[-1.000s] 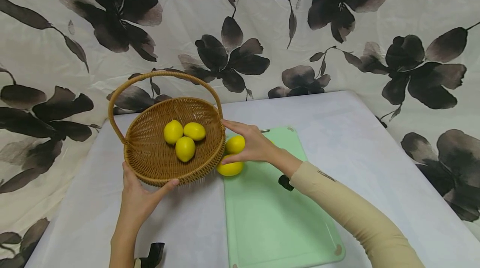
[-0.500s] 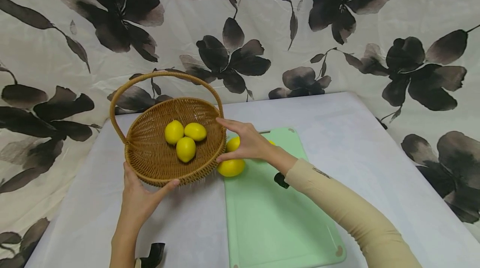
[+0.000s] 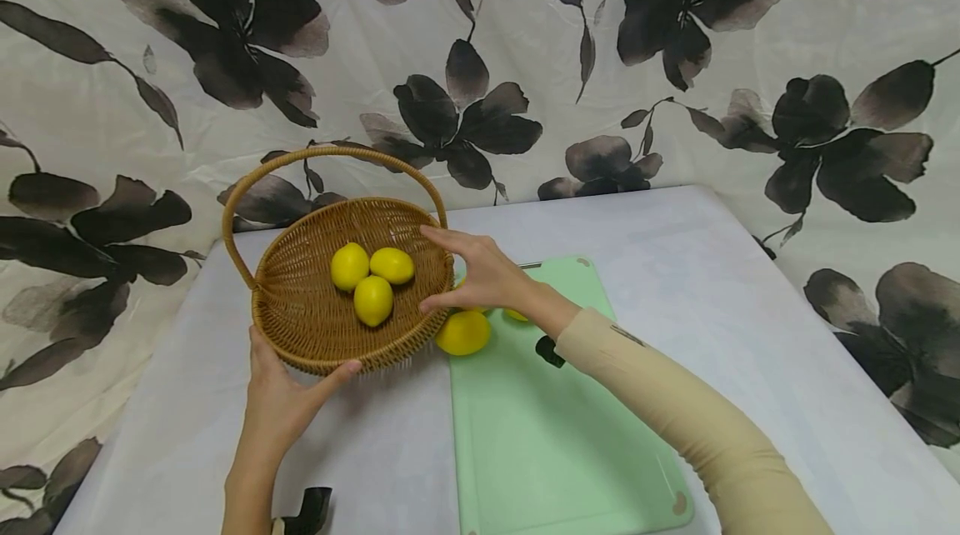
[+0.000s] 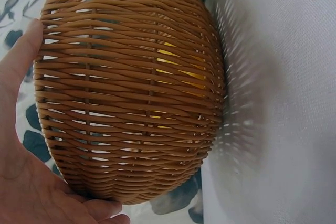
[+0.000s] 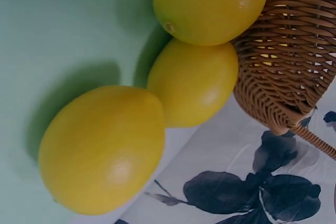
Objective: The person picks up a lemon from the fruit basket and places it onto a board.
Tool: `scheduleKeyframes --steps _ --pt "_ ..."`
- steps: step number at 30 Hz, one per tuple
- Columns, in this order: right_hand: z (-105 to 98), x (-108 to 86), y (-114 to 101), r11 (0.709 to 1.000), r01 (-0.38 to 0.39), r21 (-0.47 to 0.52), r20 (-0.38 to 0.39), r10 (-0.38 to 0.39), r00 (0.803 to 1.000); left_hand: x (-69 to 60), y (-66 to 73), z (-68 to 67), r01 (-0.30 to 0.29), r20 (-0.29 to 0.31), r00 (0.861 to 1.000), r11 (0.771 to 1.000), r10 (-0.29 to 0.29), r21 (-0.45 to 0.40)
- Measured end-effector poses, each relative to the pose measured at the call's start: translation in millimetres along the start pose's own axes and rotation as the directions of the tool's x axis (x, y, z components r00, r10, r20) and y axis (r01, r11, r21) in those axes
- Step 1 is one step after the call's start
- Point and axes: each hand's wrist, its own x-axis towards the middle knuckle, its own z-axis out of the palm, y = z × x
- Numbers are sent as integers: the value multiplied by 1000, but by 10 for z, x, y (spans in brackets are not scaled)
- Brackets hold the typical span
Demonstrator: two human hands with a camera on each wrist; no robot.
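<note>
Left grip point(image 3: 281, 402) on wicker basket point(image 3: 300, 310)

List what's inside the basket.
Three lemons lie close together in the basket. Whatever is directly beneath them is covered, and the right hand hides part of the basket's right side.

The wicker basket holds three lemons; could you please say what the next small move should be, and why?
I would probably move the right hand inward and pinch the rightmost lemon in the wicker basket: that hand reaches over the basket's side holding nothing, that lemon looks nearest, and the left hand holds the basket.
</note>
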Motion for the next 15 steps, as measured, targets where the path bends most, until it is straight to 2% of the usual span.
scheduleKeyframes --steps 7,15 --pt "8 134 -64 1000 -12 12 21 12 1000 -3 3 0 19 17 1000 1000 -19 -2" --pt "25 254 -120 1000 -8 2 35 8 999 -2 5 -2 11 4 1000 1000 -11 -7"
